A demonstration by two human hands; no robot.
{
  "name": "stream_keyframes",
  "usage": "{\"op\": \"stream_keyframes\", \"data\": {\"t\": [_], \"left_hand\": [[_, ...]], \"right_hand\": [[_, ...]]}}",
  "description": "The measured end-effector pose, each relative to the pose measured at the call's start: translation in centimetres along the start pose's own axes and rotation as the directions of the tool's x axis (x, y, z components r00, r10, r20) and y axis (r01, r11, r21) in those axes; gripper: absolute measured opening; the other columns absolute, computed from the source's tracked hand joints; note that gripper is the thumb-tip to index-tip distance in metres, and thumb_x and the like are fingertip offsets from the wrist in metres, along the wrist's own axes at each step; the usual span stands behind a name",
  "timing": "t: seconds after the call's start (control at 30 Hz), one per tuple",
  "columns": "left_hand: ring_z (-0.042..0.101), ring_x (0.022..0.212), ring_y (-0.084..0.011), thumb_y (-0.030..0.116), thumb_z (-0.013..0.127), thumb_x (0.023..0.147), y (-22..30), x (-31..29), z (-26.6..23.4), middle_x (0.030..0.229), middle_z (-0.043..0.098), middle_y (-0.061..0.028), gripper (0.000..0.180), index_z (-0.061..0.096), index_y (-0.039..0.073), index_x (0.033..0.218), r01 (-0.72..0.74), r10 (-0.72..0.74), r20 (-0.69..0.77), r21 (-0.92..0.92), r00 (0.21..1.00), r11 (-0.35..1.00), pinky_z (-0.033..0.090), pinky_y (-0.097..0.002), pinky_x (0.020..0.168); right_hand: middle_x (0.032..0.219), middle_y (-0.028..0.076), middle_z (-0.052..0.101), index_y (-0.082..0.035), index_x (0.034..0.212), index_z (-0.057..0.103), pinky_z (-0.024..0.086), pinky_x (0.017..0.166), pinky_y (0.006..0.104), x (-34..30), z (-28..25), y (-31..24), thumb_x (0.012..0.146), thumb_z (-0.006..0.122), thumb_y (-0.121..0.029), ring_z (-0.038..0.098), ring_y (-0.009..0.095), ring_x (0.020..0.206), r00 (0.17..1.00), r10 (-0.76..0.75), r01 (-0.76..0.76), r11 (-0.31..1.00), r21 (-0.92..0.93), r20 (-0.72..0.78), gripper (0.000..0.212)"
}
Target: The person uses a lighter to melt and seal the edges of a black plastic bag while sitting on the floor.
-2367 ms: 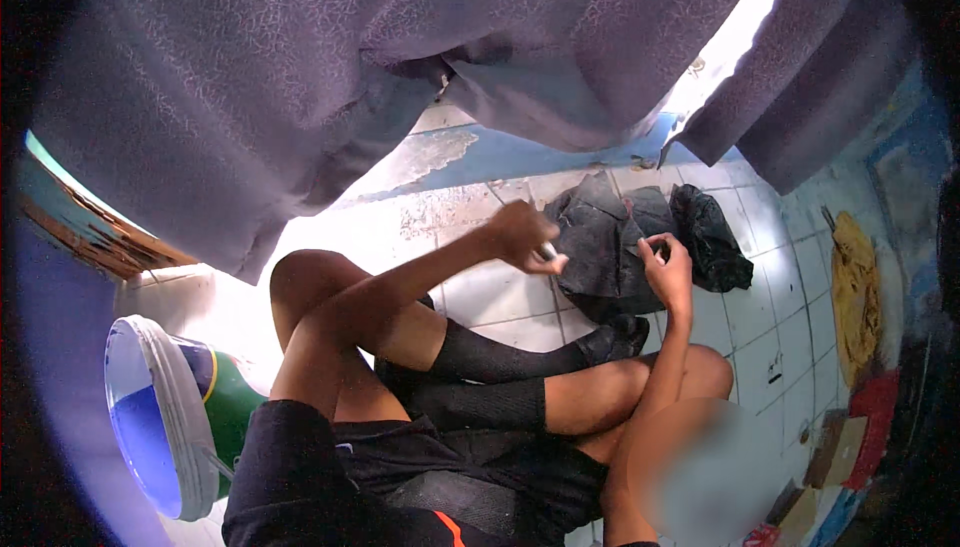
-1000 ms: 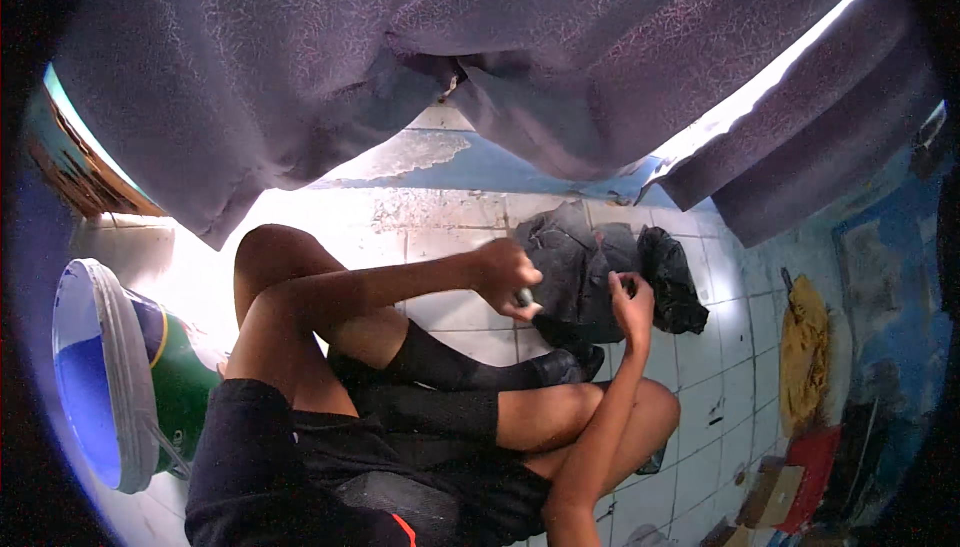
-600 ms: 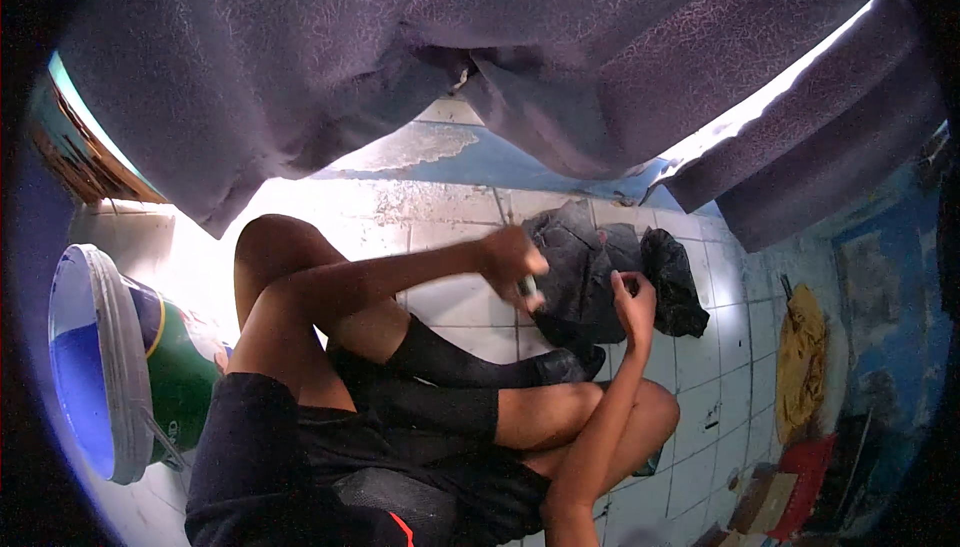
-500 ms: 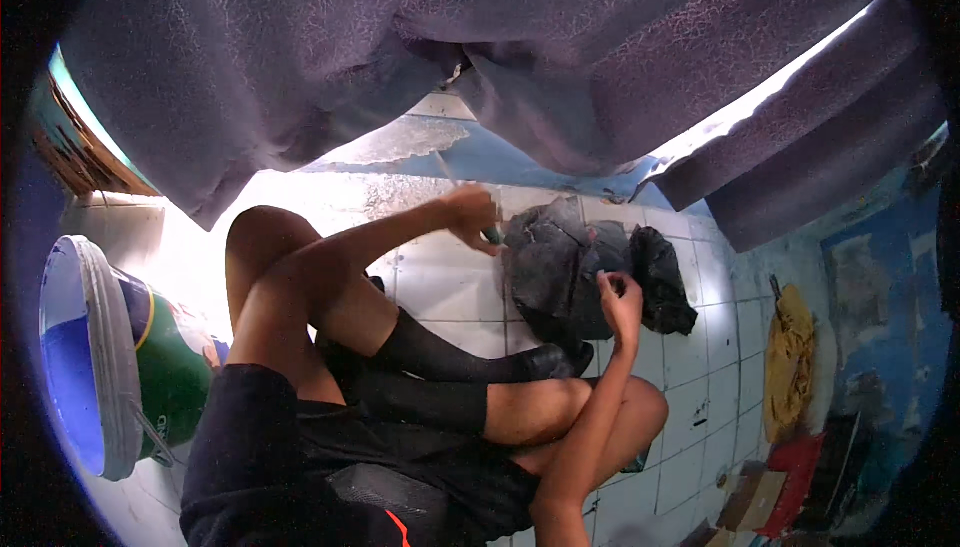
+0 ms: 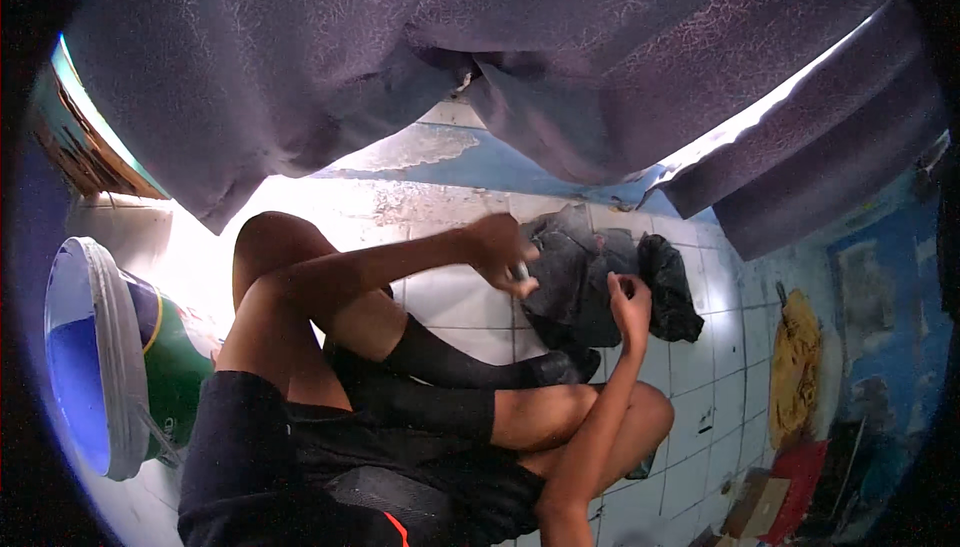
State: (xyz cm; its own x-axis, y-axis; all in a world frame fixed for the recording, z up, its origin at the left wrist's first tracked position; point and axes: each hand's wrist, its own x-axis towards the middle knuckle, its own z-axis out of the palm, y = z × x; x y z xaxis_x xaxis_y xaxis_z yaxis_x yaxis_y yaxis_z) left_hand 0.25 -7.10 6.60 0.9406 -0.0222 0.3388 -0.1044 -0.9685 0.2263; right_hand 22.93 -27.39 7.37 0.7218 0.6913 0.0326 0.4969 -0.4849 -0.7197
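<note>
Our left hand (image 5: 500, 255) clamps a small object (image 5: 520, 272); our right hand (image 5: 631, 305), near the black bundle (image 5: 575, 292): grip, we can't tell.

Person (image 5: 390, 437) sits on the floor (image 5: 690, 402), curtain (image 5: 330, 57) in front. Bucket (image 5: 120, 367) at their left. Bundle (image 5: 575, 257) on floor ahead, second bundle (image 5: 672, 292) just right of it. Left hand (image 5: 502, 255), small object (image 5: 520, 272) in it, by first bundle's left side; right hand (image 5: 632, 302) by its right. Rag (image 5: 797, 372) far right, near wall (image 5: 880, 297).

Black shorts (image 5: 240, 437), long black socks (image 5: 440, 357), dark shoe (image 5: 572, 367), orange-red stripe (image 5: 397, 527).
</note>
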Motion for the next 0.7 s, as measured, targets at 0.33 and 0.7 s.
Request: {"op": "stream_keyframes", "data": {"t": [0.33, 0.7], "left_hand": [[0.052, 0.042, -0.0313, 0.049, 0.071, 0.07, 2.0, 0.1, 1.1, 0.05, 0.052, -0.0107, 0.049, 0.043, 0.011, 0.055, -0.201, 0.179, -0.17, -0.12, 0.969, 0.972, 0.041, -0.0402, 0.04], [0.057, 0.048, -0.0311, 0.051, 0.071, 0.069, 0.3, -0.4, 1.9, 0.052, 0.054, -0.0082, 0.043, 0.059, 0.011, 0.061, -0.233, 0.229, -0.055, -0.061, 0.972, 0.971, 0.044, -0.0416, 0.046]], "right_hand": [[0.075, 0.012, 0.064, 0.001, 0.087, 0.067, 0.047, 0.066, 0.0362, -0.2, -0.1, 0.6, 0.084, 0.068, -0.032, 0.06, 0.021, 0.069, 1.0, -0.01, 0.01, 1.0, 0.005, 0.011, 0.034], [0.068, 0.007, 0.059, 0.002, 0.087, 0.066, 0.044, 0.062, 0.0299, 0.2, -0.1, 1.2, 0.085, 0.067, -0.029, 0.052, 0.013, 0.064, 0.998, -0.06, 0.061, 0.998, -0.025, 0.003, 0.031]]}}
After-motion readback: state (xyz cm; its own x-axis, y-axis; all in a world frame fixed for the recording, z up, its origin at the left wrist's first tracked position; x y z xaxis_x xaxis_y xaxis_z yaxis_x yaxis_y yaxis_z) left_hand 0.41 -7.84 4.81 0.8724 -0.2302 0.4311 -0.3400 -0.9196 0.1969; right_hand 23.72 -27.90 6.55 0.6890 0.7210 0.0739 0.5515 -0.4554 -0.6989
